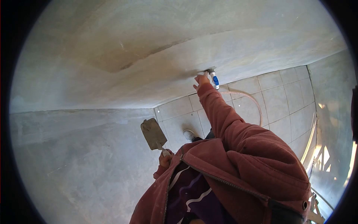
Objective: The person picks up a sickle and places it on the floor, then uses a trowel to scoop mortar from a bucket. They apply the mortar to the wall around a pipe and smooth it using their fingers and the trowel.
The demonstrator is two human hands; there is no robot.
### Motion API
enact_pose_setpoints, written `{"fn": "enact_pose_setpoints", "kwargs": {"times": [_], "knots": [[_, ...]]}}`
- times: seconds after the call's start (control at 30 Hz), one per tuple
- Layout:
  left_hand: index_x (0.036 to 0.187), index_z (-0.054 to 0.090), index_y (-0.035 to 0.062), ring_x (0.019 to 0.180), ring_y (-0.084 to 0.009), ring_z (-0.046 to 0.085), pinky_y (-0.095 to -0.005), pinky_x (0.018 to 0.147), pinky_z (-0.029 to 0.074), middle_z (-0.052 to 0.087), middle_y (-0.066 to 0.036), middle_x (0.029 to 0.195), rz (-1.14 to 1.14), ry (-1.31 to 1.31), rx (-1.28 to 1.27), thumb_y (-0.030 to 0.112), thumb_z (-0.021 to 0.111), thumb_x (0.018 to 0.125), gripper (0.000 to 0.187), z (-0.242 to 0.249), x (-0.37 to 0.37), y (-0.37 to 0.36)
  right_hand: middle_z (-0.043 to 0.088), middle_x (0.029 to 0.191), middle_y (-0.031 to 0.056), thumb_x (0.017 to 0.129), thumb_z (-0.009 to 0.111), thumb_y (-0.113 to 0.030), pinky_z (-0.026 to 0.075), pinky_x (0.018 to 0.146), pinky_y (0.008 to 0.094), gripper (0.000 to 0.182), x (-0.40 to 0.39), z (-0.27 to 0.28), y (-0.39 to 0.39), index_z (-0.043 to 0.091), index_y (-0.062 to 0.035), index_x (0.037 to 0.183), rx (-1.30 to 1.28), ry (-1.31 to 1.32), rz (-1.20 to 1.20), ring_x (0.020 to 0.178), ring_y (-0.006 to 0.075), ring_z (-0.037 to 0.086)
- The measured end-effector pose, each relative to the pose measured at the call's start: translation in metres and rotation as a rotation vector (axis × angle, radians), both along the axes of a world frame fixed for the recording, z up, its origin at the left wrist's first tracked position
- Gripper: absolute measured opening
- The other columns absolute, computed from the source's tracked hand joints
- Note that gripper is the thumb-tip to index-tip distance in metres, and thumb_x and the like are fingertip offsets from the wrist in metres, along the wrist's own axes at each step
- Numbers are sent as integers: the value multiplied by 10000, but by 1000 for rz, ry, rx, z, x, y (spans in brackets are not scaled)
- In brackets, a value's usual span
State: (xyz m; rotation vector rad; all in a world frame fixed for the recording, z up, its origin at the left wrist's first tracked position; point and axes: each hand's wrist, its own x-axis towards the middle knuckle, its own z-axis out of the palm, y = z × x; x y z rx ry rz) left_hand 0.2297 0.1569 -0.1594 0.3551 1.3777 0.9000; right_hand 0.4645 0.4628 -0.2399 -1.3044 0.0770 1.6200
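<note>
My left hand (165,159) is closed round the handle of a trowel (154,134), held low in front of the left wall. Grey-brown mortar (150,126) lies on the trowel's flat blade. My right arm stretches forward, and my right hand (201,80) is up against the plastered wall (164,71), just left of a tap. Its fingers look spread, with nothing visible in them; some fingertips are hidden. The white tap (213,76) has a blue handle and comes out of the wall through a rough grey patch (210,70).
A pale hose (257,102) curves over the tiled floor (278,95) below the tap. One shoe (188,134) shows on the tiles. The left wall (82,156) meets the front wall in a corner; another wall (332,82) stands at right, with wooden pieces (316,209) near its base.
</note>
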Motion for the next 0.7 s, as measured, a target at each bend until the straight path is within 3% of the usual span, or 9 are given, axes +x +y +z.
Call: {"fn": "enact_pose_setpoints", "kwargs": {"times": [0.07,0.17,0.23,0.37,0.43,0.6,0.67,0.7], "knots": [[809,424,21,592,-149,453,-247,553,392,468,-65,673,-10,13,1,24,448,553,257,1,1,2,417,793,15,603,423,2,246,806,487,767,-1,6,9,91,-312,1218,-11,148,-55,805,139,398],[809,423,21,592,-149,452,-246,552,391,465,-66,670,-25,17,-18,21,443,557,252,-2,-1,3,412,806,23,619,432,-3,253,797,483,726,-12,1,11,113,-268,1215,-83,-29,-77,806,155,396],[803,422,23,592,-147,449,-246,554,391,460,-66,668,-2,-24,-14,18,438,562,242,-9,-4,-2,398,879,38,635,434,-12,278,771,476,717,-19,-20,2,93,-260,1215,212,-372,-61,832,170,385],[804,422,23,601,-147,451,-249,556,392,457,-63,674,48,-133,17,22,436,564,240,-4,-1,-1,361,971,51,625,446,-5,302,747,464,760,-6,-15,0,62,-307,1207,-15,-240,52,904,181,360],[807,421,22,609,-150,454,-253,563,394,454,-61,678,-11,-30,1,28,437,563,244,2,0,1,337,1032,59,618,454,-1,317,731,456,791,-1,-10,1,42,-339,1202,-161,-145,132,952,189,342],[809,422,19,614,-155,458,-257,574,400,456,-62,682,4,12,-13,29,431,560,249,-6,-3,-3,340,1016,63,609,456,26,323,727,455,825,-2,0,15,25,-363,1195,-142,-76,191,943,193,358],[807,424,18,613,-157,460,-259,575,403,461,-65,683,13,-1,-28,30,426,559,249,-8,-3,-2,338,1018,66,604,463,27,339,712,443,856,-9,6,8,-15,-365,1197,-64,-151,176,926,219,363],[807,427,17,610,-158,462,-259,572,405,466,-66,684,2,17,-47,32,421,558,250,-8,-4,-2,350,1011,74,593,486,7,358,685,431,885,-14,-9,4,-50,-358,1196,63,-354,246,901,246,371]]}}
